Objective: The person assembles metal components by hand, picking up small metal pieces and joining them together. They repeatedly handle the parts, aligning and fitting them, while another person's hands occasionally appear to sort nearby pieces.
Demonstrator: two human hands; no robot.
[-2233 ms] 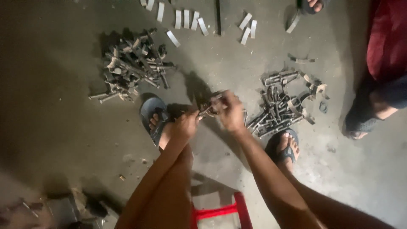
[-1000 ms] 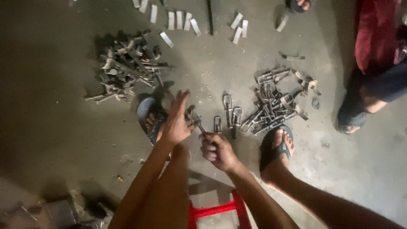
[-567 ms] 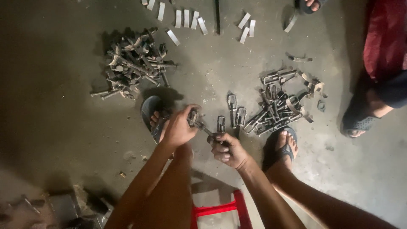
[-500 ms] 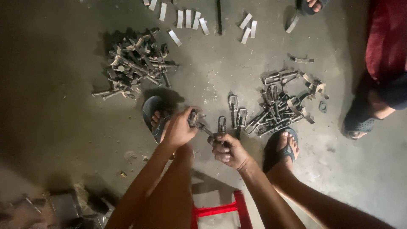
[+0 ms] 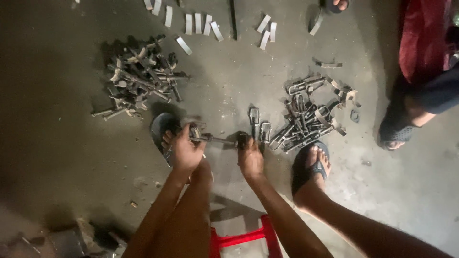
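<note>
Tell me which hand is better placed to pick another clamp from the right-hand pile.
Right. The right hand is nearer the pile of metal clamps, beside two loose clamps. The left hand grips the bolt assembly's far end.

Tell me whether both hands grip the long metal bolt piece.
Yes: left hand and right hand each clasp an end of the long metal bolt piece.

Two metal-part piles (image 5: 138, 76), two hands (image 5: 186, 153), three sandalled feet (image 5: 311, 167)

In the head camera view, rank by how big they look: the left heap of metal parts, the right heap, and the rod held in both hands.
1-2. Left heap and right heap: alike, not ranked.
3. Rod.
</note>
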